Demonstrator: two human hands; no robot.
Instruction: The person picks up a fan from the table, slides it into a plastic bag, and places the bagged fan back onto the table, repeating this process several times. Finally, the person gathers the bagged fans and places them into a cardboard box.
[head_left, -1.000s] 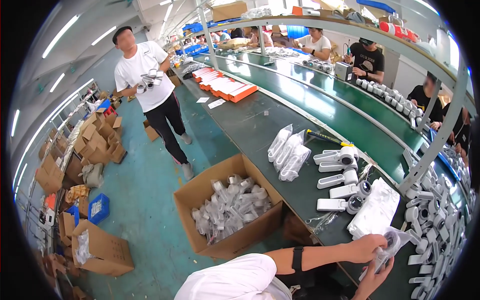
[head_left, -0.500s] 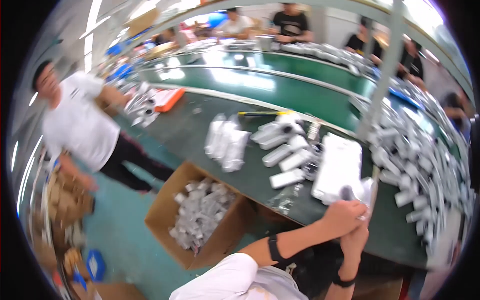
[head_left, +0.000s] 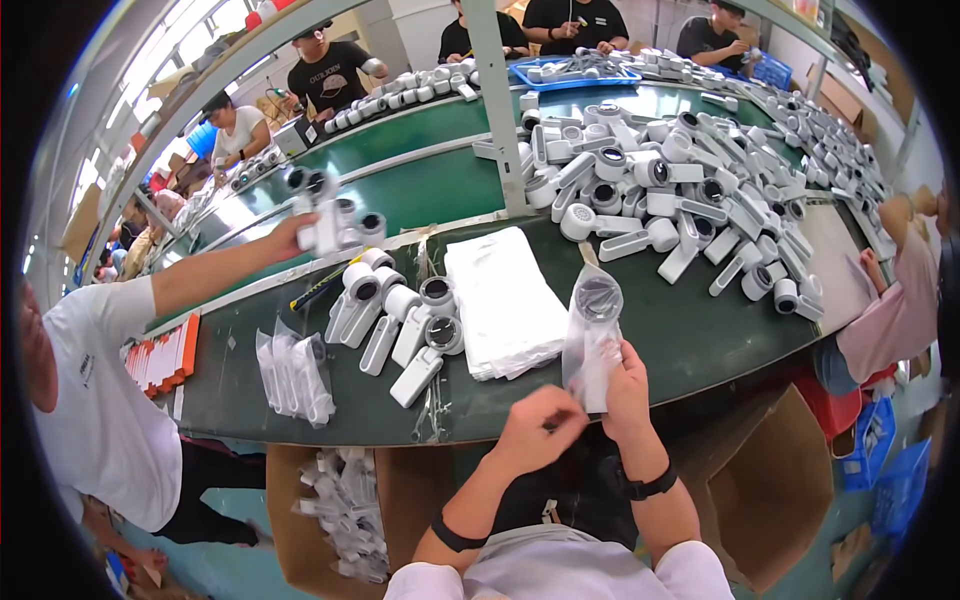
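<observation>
My right hand (head_left: 627, 392) grips a white handheld fan (head_left: 598, 300) with a round, dark-faced head and a flat handle. A clear plastic bag (head_left: 574, 345) surrounds the fan, which points head-up away from me. Just left of the bag's lower end, my left hand (head_left: 541, 428) is curled closed, slightly blurred, with nothing visible in it. Beside the fan lies a stack of white plastic bags (head_left: 503, 300). Left of that stack are several unbagged fans (head_left: 400, 318), and farther left some bagged fans (head_left: 294, 376) lie side by side.
A large heap of fans (head_left: 670, 190) covers the far right of the table (head_left: 690, 345). Below the edge stand a carton of bagged fans (head_left: 290, 520) and another carton (head_left: 775, 480). At left, a co-worker's arm (head_left: 225, 255) reaches over holding several fans. A metal post (head_left: 492, 110) rises behind.
My view has swung to the right. My hands, together before, are now apart, with the bagged fan upright in the right. The co-worker at left has moved closer, fans in hand.
</observation>
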